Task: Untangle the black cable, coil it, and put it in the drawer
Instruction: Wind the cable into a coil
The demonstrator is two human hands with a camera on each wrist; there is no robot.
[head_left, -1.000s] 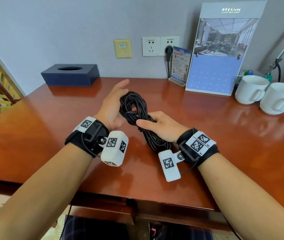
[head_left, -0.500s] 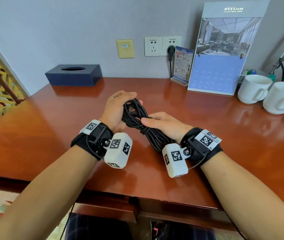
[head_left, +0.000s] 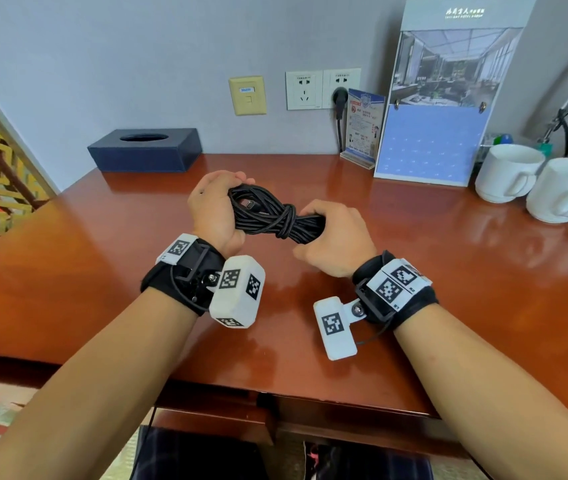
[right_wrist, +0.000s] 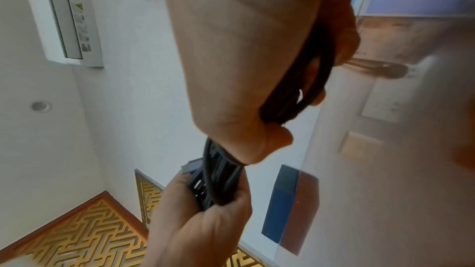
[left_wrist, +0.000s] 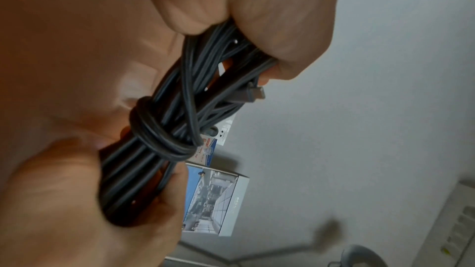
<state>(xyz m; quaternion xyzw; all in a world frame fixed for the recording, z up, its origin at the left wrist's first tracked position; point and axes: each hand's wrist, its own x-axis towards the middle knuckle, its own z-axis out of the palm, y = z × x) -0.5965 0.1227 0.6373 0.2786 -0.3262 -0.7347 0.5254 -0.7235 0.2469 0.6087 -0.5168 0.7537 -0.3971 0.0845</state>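
Note:
A bundled black cable (head_left: 268,216) hangs in the air above the wooden desk (head_left: 102,258), held level between both hands. A loop of the cable is wrapped tight round the bundle's middle (left_wrist: 159,139). My left hand (head_left: 216,209) grips the left end, fingers curled over the loops, and a small plug (left_wrist: 253,94) sticks out beside them. My right hand (head_left: 334,237) grips the right end in a fist (right_wrist: 257,88). In the right wrist view the cable (right_wrist: 218,182) runs down into the left hand (right_wrist: 205,220). A drawer front (head_left: 213,407) shows under the desk edge.
At the back left stands a dark blue tissue box (head_left: 145,148). A card holder (head_left: 362,128), a large calendar stand (head_left: 438,98) and two white mugs (head_left: 507,173) (head_left: 566,190) line the back right. A plugged-in cord hangs from the wall socket (head_left: 339,98).
The left hand has closed round the cable's upper loops. Both hands have turned the bundle from hanging steeply to lying almost level and moved slightly apart, pulling the wrap tight.

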